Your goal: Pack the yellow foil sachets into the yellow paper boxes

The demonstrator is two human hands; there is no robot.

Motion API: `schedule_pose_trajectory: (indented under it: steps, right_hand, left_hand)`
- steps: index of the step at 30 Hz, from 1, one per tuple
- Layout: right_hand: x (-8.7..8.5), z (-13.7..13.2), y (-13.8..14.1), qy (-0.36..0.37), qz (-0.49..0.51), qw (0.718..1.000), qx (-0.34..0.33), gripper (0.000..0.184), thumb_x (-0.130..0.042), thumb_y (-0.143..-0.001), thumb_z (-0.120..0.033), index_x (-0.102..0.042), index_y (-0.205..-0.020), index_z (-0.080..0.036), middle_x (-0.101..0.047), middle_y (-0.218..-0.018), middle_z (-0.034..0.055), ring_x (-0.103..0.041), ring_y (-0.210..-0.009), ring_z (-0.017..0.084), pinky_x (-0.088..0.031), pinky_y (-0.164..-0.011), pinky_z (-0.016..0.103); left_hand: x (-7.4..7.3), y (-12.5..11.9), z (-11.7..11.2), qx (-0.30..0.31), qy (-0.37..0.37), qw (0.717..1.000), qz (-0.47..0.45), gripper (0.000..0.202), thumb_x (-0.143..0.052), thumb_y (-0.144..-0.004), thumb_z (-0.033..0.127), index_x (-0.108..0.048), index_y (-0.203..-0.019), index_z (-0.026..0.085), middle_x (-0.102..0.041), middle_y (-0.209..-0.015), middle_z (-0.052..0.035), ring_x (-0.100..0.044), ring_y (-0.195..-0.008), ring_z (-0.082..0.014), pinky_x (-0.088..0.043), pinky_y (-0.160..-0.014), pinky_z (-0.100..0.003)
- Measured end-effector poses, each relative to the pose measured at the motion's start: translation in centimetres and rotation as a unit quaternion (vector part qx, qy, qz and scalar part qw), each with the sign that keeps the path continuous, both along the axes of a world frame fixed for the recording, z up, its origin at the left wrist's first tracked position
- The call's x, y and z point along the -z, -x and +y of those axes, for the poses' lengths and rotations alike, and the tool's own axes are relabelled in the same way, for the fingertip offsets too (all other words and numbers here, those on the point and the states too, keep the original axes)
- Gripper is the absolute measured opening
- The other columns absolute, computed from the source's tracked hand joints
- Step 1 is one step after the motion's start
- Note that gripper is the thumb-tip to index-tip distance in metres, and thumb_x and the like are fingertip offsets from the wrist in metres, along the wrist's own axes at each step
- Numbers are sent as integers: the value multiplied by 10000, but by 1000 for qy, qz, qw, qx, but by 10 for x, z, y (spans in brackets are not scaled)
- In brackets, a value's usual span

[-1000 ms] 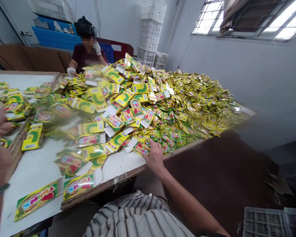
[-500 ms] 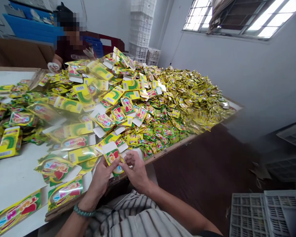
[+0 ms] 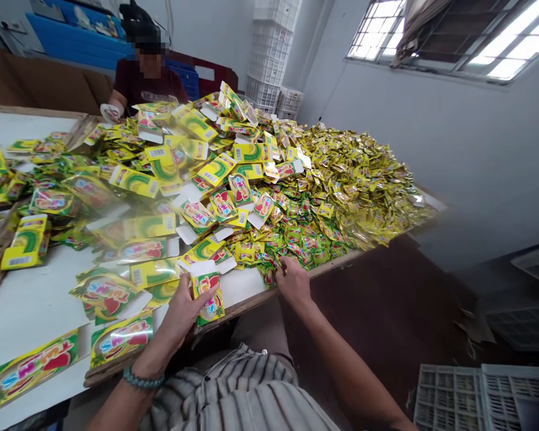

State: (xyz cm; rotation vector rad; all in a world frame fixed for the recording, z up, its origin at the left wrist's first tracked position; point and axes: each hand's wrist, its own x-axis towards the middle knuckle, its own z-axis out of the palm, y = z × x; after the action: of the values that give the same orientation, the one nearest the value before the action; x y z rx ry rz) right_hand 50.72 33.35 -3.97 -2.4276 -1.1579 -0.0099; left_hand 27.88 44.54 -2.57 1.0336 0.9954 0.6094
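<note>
My left hand (image 3: 186, 311) is closed around a small yellow-and-green carton (image 3: 209, 297) printed with a red fruit and bright letters. The carton's white end flap stands open at the far end, and my thumb lies across its front. At the near edge of a heap of small green-and-yellow packets (image 3: 305, 236), my right hand (image 3: 293, 281) pinches a small packet, mostly hidden by the fingers. Several similar cartons (image 3: 195, 214), many with white flaps raised, lie heaped ahead of my left hand.
The white table (image 3: 67, 281) has a wooden rim (image 3: 247, 304) close to my body. Across it sits another person (image 3: 150, 84) with a white roll at one hand. White plastic crates (image 3: 269, 54) are stacked at the back wall; more crates (image 3: 449, 395) stand on the floor at right.
My right hand has left the carton and moved right to the packet heap. My left hand still holds the carton. The view has shifted slightly.
</note>
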Motion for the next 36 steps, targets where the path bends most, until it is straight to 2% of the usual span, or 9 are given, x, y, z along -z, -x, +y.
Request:
schedule_pose_trajectory:
  steps: [3, 5, 7, 9, 15, 21, 25, 31, 36]
  right_hand:
    - [-5, 6, 1, -132, 111, 985, -13, 271, -509, -810, -202, -594, -1066, -178, -678, -862, 49, -606, -736, 172, -447, -704, 272]
    - [-5, 14, 5, -205, 218, 953, -51, 318, -501, -823, -252, -563, -1126, -180, -639, -813, 21, -564, -652, 140, -438, -624, 245]
    - [-1, 24, 11, -228, 316, 915, -105, 344, -497, -824, -280, -560, -1147, -182, -597, -795, 4, -516, -598, 113, -409, -556, 219]
    - [8, 32, 17, -204, 358, 899, -147, 326, -493, -819, -274, -598, -1113, -184, -569, -762, -5, -477, -571, 102, -385, -530, 208]
    - [31, 38, 23, -127, 208, 956, -161, 297, -490, -821, -204, -655, -1069, -197, -578, -719, 5, -506, -642, 143, -409, -604, 234]
    - [11, 34, 26, 36, 87, 979, -180, 309, -500, -776, -55, -657, -1007, -188, -630, -809, 28, -569, -745, 165, -420, -696, 245]
    - [1, 37, 32, 55, 8, 978, -200, 229, -541, -823, -91, -680, -970, -200, -631, -975, 70, -574, -933, 191, -429, -786, 255]
    - [7, 43, 34, 130, 36, 944, -302, 314, -530, -848, -77, -651, -1090, -236, -639, -1016, 33, -600, -903, 157, -424, -729, 221]
    - [2, 44, 46, 125, 28, 947, -294, 200, -653, -844, -257, -639, -1037, -206, -633, -1003, 49, -579, -951, 185, -421, -769, 250]
  left_hand:
    - [0, 5, 2, 26, 10, 999, 16, 718, -811, -637, 415, -435, -1221, 233, -742, -918, -43, -719, -788, -221, -586, -713, -343]
    - [0, 8, 3, 47, 5, 999, 28, 750, -798, -637, 463, -435, -1249, 225, -750, -901, -49, -720, -752, -233, -580, -668, -341]
    - [1, 12, 4, 61, -11, 997, 38, 732, -790, -620, 506, -490, -1214, 200, -751, -946, -72, -719, -787, -251, -574, -676, -345]
    - [2, 17, 5, 68, -31, 996, 46, 691, -782, -607, 536, -557, -1154, 178, -745, -1003, -89, -712, -858, -268, -568, -727, -351]
    - [7, 37, 7, 57, -26, 997, 46, 662, -790, -600, 517, -601, -1132, 171, -732, -1072, -94, -694, -943, -279, -551, -829, -378]
    - [-1, 45, 7, 32, -2, 997, 69, 663, -818, -565, 498, -620, -1111, 178, -740, -1045, -90, -709, -889, -278, -572, -767, -363]
    - [-3, 44, 7, 25, -17, 996, 79, 640, -824, -546, 494, -642, -1073, 180, -746, -1025, -82, -705, -912, -286, -578, -749, -352]
    - [2, 41, 5, 30, -33, 997, 61, 588, -830, -543, 475, -675, -1033, 189, -758, -985, -63, -700, -932, -289, -580, -772, -354]
    - [5, 45, 3, 28, 25, 997, 63, 605, -830, -568, 458, -665, -1079, 179, -763, -978, -63, -717, -839, -262, -589, -744, -355]
